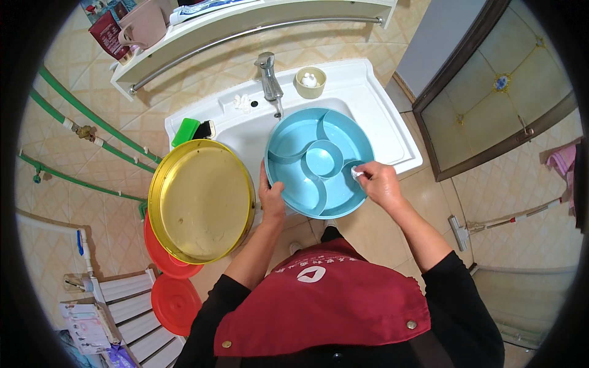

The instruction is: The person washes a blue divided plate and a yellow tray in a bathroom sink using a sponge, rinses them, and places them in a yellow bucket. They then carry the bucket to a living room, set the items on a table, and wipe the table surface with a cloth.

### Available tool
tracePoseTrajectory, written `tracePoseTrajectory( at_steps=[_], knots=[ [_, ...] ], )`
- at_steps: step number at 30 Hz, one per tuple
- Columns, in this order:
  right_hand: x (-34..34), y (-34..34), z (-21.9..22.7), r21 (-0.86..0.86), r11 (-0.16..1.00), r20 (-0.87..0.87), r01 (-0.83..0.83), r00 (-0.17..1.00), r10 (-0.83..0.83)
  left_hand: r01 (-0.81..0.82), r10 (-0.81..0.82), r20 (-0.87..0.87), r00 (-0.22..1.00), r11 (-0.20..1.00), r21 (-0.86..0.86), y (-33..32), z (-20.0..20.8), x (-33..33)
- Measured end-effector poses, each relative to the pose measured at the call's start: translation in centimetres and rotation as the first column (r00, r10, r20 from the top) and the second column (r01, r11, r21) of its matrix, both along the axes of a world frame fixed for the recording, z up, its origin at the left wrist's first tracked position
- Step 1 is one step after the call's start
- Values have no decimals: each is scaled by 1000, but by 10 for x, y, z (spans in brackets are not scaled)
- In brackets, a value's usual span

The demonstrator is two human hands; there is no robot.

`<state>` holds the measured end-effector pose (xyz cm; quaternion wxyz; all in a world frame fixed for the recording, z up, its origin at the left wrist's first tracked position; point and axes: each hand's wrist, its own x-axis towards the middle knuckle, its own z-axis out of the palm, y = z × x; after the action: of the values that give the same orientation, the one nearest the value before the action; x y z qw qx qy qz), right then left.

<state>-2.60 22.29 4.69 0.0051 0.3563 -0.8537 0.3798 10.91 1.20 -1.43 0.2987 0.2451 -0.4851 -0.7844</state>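
Note:
A round light-blue divided snack tray (297, 183), with curved walls around a small central cup, is held over the front of the white sink. My left hand (271, 195) grips its left rim, thumb lying near the edge. At the right side of the tray, my right hand (379, 184) pinches a small white wad (356, 173) against a curved divider; whether it is cotton or tissue I cannot tell. Left of the tray leans a large round yellow metal pan (199, 202), touched by neither hand.
The white sink (392, 144) has a chrome faucet (268, 76). On its ledge sit a beige bowl (303, 93) with white lumps and a green brush (186, 132). Red basins (176, 305) stand lower left. A shelf with a rail (257, 27) runs above; a mop (459, 233) lies right.

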Motion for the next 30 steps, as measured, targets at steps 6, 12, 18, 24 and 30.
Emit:
tracePoseTrajectory(
  at_steps=[6, 12, 18, 24, 30],
  knots=[
    [-18, -13, -51, 509, 851, -337, -132, 879, 338, 10, -11, 21, 1000, 999, 35, 11, 8, -6],
    [-52, -1, -65, 819, 556, -318, -145, 692, 648, -171, 236, 57, 970, 831, -530, 22, -11, -26],
    [-41, -10, -58, 772, 577, -164, -266, 794, 585, -230, 341, 166, 925, 852, -470, 29, 0, -37],
    [14, -34, -37, 147, 939, 752, -309, 652, 97, -173, 272, 250, 929, 919, -355, 38, 15, -27],
    [12, -29, -57, 106, 932, 724, -345, 669, 166, -76, 190, 263, 946, 917, -391, 19, 31, -20]
  ],
)
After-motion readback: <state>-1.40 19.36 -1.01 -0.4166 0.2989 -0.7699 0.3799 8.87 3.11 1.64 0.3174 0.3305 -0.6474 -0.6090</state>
